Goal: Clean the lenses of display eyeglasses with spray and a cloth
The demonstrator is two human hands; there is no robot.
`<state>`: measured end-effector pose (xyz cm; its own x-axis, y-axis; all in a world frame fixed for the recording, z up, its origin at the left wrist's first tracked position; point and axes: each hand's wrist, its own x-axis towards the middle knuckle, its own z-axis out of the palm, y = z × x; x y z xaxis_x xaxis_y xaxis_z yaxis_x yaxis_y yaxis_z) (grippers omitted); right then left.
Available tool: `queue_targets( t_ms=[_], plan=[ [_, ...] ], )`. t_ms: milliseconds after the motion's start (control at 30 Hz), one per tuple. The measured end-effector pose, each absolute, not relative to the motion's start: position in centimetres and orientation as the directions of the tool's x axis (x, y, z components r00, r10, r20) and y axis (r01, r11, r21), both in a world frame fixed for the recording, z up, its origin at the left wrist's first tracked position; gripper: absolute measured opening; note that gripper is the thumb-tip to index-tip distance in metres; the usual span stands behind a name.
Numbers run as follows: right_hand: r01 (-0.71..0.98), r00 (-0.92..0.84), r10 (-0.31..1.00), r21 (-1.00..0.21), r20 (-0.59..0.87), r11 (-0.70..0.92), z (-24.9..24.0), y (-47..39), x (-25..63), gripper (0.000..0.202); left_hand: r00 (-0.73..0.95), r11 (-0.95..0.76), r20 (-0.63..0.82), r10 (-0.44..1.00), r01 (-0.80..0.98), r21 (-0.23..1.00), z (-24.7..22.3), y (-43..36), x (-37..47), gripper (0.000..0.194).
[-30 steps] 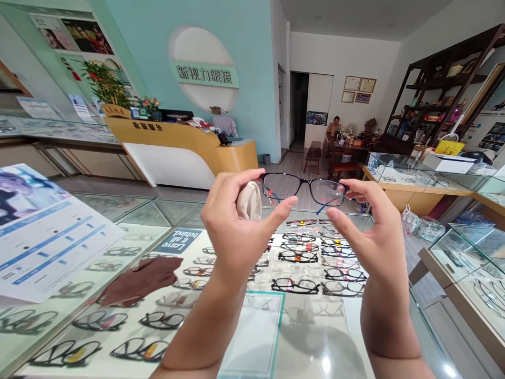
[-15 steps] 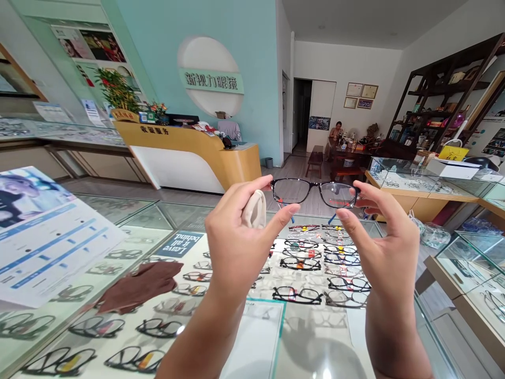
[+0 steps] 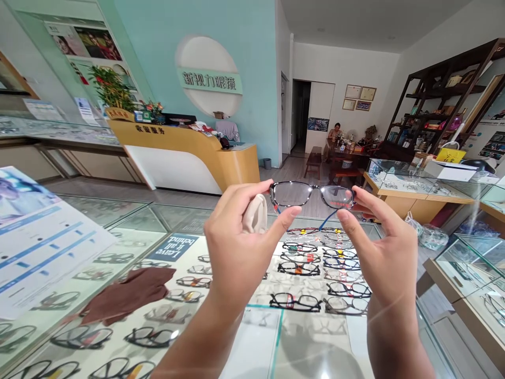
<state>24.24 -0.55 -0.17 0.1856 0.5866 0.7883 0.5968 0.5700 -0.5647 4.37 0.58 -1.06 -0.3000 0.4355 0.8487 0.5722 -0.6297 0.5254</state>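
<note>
A pair of dark-rimmed eyeglasses (image 3: 314, 188) with blue temples is held up in front of me between both hands. My left hand (image 3: 240, 237) pinches its left side, thumb and forefinger closed at the frame's corner. Tucked in that same palm is a folded off-white cloth (image 3: 255, 215). My right hand (image 3: 389, 239) grips the other end of the frame with thumb and fingers. Red print shows on the right lens. Below the hands, several eyeglasses (image 3: 295, 301) lie in rows inside a glass display case (image 3: 260, 342).
A brown cloth (image 3: 128, 295) lies on the glass top at left, near a printed leaflet (image 3: 43, 247). Beyond stands a yellow and white counter (image 3: 181, 158). More glass cases (image 3: 469, 284) line the right side. A person (image 3: 334, 136) sits at a far table.
The eyeglasses have tilted slightly, and their blue temples show more below the frame. Both hands keep their hold. The view has shifted a little.
</note>
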Motion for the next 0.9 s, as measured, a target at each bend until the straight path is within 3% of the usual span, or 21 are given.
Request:
queue_targets(
  t_ms=[900],
  plan=[
    [0.665,0.07,0.695,-0.553,0.716,0.502,-0.51,-0.09,23.61,0.047,-0.236,-0.62,0.933,0.272,0.698,0.358,-0.8,0.17,4.47,0.043]
  ],
)
